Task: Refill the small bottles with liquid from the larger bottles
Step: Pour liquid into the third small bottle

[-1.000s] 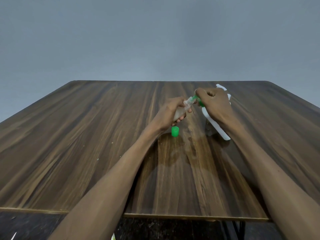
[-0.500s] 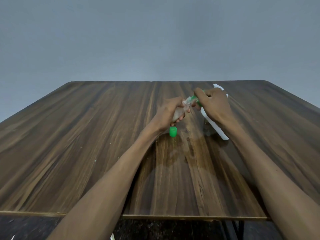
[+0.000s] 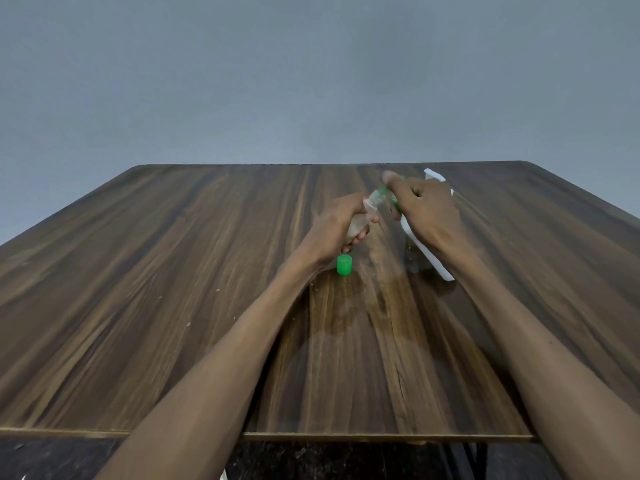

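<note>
Small bottle [image 3: 360, 221]: clear, tilted, held above the wooden table [image 3: 156, 271] right of its middle; neck open, contents too blurred to tell.
Left hand [image 3: 337, 226]: fingers curled tight round the small bottle's body.
Large bottle [image 3: 424, 244]: white with green at its top, tipped so its green nozzle [image 3: 382, 192] meets the small bottle's neck; base end slants toward the near-right.
Right hand [image 3: 420, 206]: fingers closed over the large bottle's upper part.
Green cap [image 3: 344, 265]: upright on the table, just below the left hand, apart from both bottles.
Liquid inside either bottle: cannot tell.
</note>
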